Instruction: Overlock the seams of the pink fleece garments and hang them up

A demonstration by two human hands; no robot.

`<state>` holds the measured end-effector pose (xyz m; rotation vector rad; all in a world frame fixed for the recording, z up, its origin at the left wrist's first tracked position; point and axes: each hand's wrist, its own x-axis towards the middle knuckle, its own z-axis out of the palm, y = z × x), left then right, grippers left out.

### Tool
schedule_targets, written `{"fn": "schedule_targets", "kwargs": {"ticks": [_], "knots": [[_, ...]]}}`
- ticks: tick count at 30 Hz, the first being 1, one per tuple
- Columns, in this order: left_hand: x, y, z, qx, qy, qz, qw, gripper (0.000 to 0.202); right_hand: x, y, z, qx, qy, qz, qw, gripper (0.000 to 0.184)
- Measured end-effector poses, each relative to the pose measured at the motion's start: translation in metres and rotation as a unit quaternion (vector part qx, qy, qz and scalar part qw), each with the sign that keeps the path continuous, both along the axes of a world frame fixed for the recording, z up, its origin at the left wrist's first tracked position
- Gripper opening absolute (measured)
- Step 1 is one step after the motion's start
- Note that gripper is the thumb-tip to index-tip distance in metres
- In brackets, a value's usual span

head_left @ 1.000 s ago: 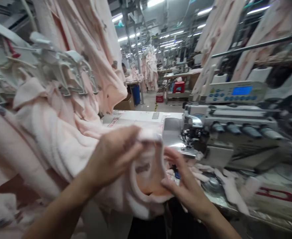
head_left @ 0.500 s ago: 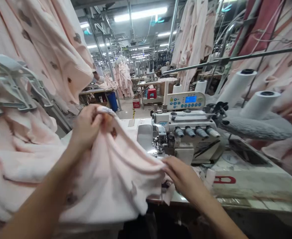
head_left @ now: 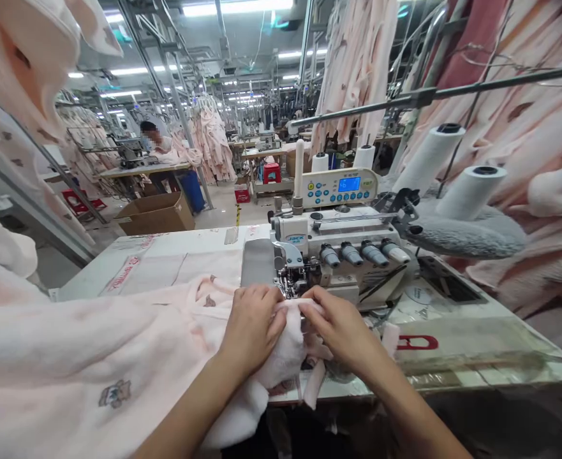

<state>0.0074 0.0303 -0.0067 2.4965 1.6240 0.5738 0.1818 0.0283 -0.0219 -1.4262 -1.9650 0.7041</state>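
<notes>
A pale pink plush garment piece (head_left: pixel 166 344) with small printed figures spreads over the left of the table and hangs past its front edge. My left hand (head_left: pixel 256 322) grips the fabric edge just in front of the needle area of a white overlock sewing machine (head_left: pixel 342 248). Close beside it, my right hand (head_left: pixel 333 319) pinches the same edge, thumb and fingers closed. The edge lies between both hands near the presser foot (head_left: pixel 290 280). Pale fabric scraps (head_left: pixel 315 376) hang below my right hand.
White thread cones (head_left: pixel 472 191) stand right of the machine, by a grey fleece pad (head_left: pixel 486 233). A red flat tool (head_left: pixel 419 342) lies on the table (head_left: pixel 472 344). Pink garments (head_left: pixel 357 70) hang around. A cardboard box (head_left: pixel 159 213) and a person (head_left: pixel 163 146) at another table are beyond.
My left hand has come down and right, from holding the fabric raised to the machine's front. Both hands are now close together, and the fabric has lowered onto the table. The view has shifted.
</notes>
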Motion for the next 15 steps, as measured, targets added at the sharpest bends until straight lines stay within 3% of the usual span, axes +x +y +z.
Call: {"fn": "schedule_targets", "kwargs": {"ticks": [6,15], "knots": [[0.009,0.011,0.000,-0.028,-0.016,0.033,0.999,0.011,-0.003,0.010,0.004,0.023,-0.055,-0.059,0.996,0.023],[0.010,0.015,-0.004,-0.005,-0.025,0.048,0.999,0.012,-0.007,0.006,-0.006,0.067,-0.016,-0.079,0.995,0.024]]}}
